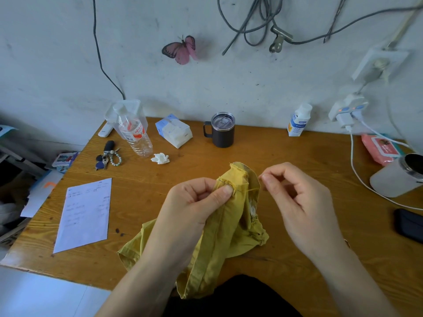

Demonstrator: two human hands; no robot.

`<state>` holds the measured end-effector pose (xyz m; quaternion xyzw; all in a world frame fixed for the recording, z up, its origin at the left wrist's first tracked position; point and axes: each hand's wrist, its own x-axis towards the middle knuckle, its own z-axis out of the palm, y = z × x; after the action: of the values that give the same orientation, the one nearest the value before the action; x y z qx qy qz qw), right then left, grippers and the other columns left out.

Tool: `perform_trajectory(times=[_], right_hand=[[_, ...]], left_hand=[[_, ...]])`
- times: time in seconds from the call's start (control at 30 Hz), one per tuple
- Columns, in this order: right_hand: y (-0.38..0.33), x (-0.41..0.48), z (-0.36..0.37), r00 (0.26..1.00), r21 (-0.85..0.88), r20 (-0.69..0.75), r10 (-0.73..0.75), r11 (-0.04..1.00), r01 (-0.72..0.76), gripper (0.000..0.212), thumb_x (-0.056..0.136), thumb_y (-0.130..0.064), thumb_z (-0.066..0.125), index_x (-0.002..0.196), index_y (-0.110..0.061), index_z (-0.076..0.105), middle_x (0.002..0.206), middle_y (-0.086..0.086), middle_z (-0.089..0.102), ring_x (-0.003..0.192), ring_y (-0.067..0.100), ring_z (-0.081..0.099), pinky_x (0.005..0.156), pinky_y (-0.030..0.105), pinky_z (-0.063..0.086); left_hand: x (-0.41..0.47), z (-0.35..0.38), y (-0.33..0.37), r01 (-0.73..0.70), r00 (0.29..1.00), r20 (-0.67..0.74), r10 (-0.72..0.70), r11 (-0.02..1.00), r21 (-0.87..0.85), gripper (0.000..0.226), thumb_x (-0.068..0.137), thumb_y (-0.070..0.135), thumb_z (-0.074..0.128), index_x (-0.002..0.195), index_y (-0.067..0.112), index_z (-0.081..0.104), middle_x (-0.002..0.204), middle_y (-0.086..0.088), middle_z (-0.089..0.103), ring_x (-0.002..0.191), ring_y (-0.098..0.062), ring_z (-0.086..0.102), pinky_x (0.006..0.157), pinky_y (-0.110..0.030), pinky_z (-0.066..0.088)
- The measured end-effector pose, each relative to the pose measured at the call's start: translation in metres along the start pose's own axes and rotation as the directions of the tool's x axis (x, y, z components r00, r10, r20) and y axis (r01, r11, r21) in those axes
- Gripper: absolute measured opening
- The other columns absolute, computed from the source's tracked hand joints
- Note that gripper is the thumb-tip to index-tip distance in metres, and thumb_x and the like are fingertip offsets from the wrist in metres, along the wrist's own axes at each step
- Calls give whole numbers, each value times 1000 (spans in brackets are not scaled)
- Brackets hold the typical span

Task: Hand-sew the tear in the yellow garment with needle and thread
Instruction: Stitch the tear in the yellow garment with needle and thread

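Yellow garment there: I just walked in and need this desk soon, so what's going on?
A person is hand-sewing at the wooden desk. Their left hand pinches the yellow garment at a raised, frayed edge, where a thin needle seems to sit in the cloth. The right hand pinches the thread, drawn out sideways from that edge. It looks mid-stitch.

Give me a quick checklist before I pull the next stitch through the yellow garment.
1. Left hand grip on yellow garment at the raw edge: ok, thumb and finger pinch it.
2. Right hand holds thread: ok, pinched at fingertips.
3. Thread runs free from fabric to right hand: ok, no snag seen.
4. Needle position: cannot tell for sure; only a thin dark line near the left thumb.
5. Stitching done so far: cannot tell, folds hide it.
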<state>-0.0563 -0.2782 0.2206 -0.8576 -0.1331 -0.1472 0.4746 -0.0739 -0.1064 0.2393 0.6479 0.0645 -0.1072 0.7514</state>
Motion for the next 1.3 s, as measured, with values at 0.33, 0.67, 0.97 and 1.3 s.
perform_trajectory(times=[0.33, 0.67, 0.97, 1.3], right_hand=[[-19, 4, 3, 971, -1, -115, -211, 977, 212, 20, 86, -27, 60, 96, -11, 67, 101, 2, 52, 83, 5, 51, 74, 14, 40], [-20, 4, 12, 977, -103, 1, -214, 972, 213, 26, 83, -36, 59, 92, -16, 73, 104, 2, 55, 94, 17, 51, 76, 24, 43], [-13, -1, 20, 947, -105, -180, -268, 962, 252, 18, 87, -19, 56, 80, -8, 69, 105, 0, 50, 95, 20, 51, 82, 20, 40], [-9, -9, 37, 876, -46, -373, -304, 950, 310, 16, 87, -5, 51, 79, 0, 64, 102, 1, 47, 95, 21, 47, 83, 24, 40]], left_hand=[[-3, 6, 2, -19, 999, -41, 23, 995, 95, 23, 66, 32, 65, 74, 12, 75, 69, -6, 74, 62, -15, 69, 54, -19, 54], [-3, 7, -2, -46, 997, -52, 56, 984, 169, 24, 66, 36, 63, 77, 17, 75, 71, -7, 74, 66, -17, 69, 59, -27, 58], [-2, 10, -3, -19, 998, -62, 26, 994, 108, 28, 64, 34, 68, 76, 9, 74, 73, -15, 73, 64, -22, 66, 62, -32, 57], [1, 19, -8, -46, 993, -99, 62, 987, 156, 17, 79, 22, 69, 75, 6, 72, 73, -23, 69, 62, -23, 57, 60, -36, 48]])
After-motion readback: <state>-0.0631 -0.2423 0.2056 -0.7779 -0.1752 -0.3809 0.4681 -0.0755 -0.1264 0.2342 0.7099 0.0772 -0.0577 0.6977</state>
